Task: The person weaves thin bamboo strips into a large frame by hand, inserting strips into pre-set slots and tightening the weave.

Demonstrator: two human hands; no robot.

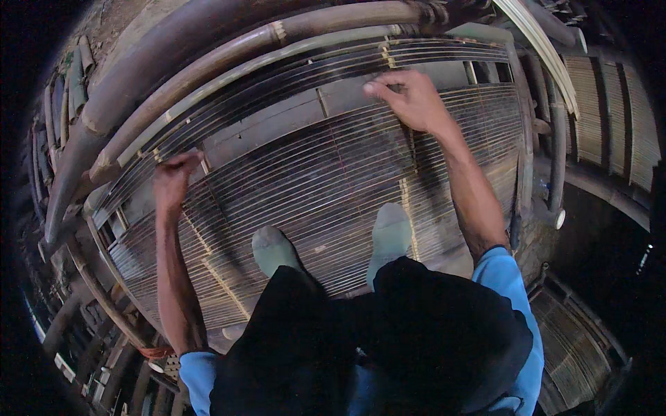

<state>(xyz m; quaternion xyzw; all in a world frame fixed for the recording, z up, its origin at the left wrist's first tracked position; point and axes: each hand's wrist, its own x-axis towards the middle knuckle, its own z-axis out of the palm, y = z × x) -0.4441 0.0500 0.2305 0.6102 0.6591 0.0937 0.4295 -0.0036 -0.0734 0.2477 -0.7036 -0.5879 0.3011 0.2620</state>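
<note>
Here, one person crouches on a mat of thin bamboo slats [312, 173], too many to count, two grey-socked feet [274, 249] planted on it. The left hand [173, 177] is curled shut around slats at the mat's left edge. The right hand [409, 97] presses down farther up, fingertips pinching a slat. Three thick bamboo poles [229, 48] curve beyond the mat.
</note>
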